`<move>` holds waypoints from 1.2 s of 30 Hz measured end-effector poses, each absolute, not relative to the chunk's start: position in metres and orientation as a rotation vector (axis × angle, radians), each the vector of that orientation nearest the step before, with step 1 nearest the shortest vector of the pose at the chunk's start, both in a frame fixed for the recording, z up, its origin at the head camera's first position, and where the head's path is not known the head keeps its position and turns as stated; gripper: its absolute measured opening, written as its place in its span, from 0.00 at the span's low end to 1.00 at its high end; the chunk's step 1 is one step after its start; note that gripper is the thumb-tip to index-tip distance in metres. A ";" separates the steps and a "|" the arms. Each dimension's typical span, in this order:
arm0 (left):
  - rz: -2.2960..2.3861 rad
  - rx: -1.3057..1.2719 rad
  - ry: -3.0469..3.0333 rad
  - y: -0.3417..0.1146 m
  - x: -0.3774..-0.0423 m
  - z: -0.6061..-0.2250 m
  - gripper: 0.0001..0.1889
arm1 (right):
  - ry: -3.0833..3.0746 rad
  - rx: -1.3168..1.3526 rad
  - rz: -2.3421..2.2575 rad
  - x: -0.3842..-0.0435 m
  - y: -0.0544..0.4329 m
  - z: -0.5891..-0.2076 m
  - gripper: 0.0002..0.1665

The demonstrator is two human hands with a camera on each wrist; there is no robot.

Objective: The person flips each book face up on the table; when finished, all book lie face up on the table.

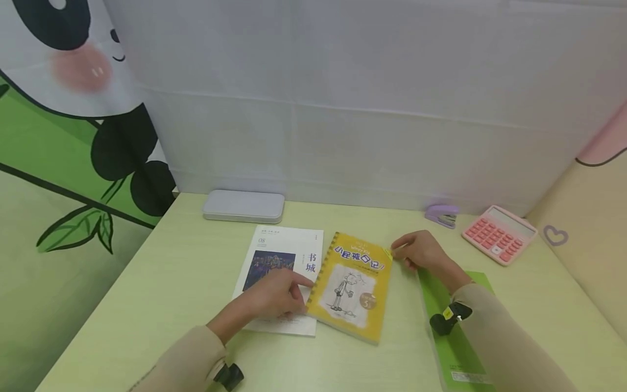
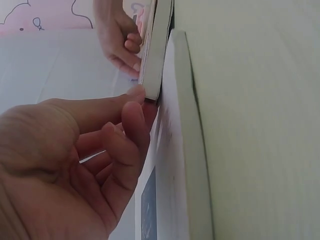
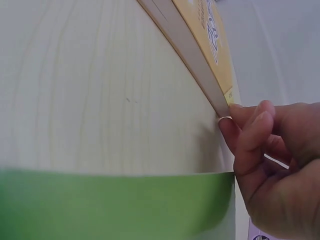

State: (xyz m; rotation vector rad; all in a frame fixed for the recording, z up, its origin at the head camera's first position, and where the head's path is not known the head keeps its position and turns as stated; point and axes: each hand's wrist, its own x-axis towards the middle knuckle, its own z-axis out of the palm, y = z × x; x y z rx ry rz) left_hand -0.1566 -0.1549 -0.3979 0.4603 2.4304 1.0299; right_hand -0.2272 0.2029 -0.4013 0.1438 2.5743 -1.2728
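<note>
A yellow book (image 1: 352,288) with a cartoon figure on its cover is held between both hands, its left edge over a white book (image 1: 284,239). Thumb and finger of my left hand (image 1: 276,294) pinch its lower left edge. At the top right corner, my right hand (image 1: 423,253) pinches the cover edge. In the left wrist view, the yellow book's pages (image 2: 156,55) rise off the white book's thick edge (image 2: 192,150). The right wrist view shows fingertips at the yellow book's corner (image 3: 225,107). Beneath the right forearm lies a green book (image 1: 455,354), partly hidden.
A pale flat case (image 1: 244,206) lies at the back left of the table. Along the back right are a purple stapler (image 1: 442,214) and a pink calculator (image 1: 499,235). White cloth (image 1: 343,109) hangs behind the table's rear edge.
</note>
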 end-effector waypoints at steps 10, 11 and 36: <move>1.078 0.527 2.407 -0.145 -0.147 -0.403 0.35 | 2.654 0.225 -1.241 -0.231 0.196 -0.403 0.15; 1.074 0.534 2.410 -0.144 -0.147 -0.403 0.36 | 2.659 0.231 -1.245 -0.231 0.196 -0.403 0.15; 0.913 0.595 2.533 -0.128 -0.142 -0.407 0.47 | 2.521 0.029 -1.132 -0.225 0.208 -0.393 0.40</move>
